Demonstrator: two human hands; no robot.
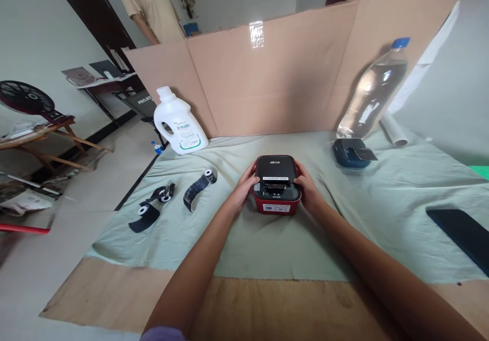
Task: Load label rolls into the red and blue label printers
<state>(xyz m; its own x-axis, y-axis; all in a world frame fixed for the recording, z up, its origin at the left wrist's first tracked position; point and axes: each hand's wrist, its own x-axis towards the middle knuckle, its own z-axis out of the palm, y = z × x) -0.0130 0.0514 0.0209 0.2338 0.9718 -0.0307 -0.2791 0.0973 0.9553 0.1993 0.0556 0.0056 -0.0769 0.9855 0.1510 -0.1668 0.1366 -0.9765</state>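
Observation:
A small red and black label printer (276, 177) stands in the middle of a pale green cloth (267, 244). My left hand (244, 188) grips its left side and my right hand (307, 188) grips its right side, thumbs near the front slot. To the left on the cloth lie black ribbon rolls with white cores: one partly unrolled (199, 188) and two more (155, 206) further left. A dark blue printer (350, 152) sits at the right rear.
A white jug (179, 123) and a clear water bottle (376, 88) lean near a cardboard screen (290, 71). A paper roll (393, 129) and a black phone (462, 231) lie at right. Two people stand behind the screen. Cluttered tables stand at left.

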